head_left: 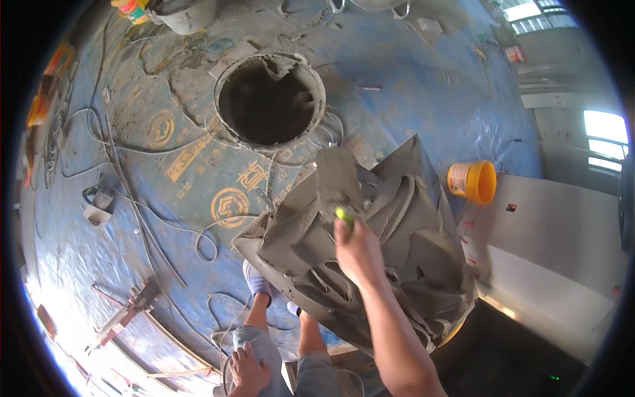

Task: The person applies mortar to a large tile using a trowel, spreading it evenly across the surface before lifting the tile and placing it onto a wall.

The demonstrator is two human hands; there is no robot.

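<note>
My right hand [358,250] grips the green handle of a trowel [337,173]. The trowel's grey, mortar-smeared blade lies over the far edge of a large slab spread with wet grey mortar [410,245]. Ridges and swirls mark the mortar, and it hides the slab's upper face. My left hand [249,368] lies on my left thigh, its fingers apart and with nothing in them. Just beyond the slab, a big round bucket [321,99] holds more dark grey mortar, some of it stuck along the rim.
Cables [147,248] loop over the blue, printed floor sheet [73,231] at left, near a small grey box [99,206]. A yellow bucket [481,182] lies tipped at right beside a pale panel [549,218]. Another bucket [188,18] stands far left. My feet [256,278] are by the slab.
</note>
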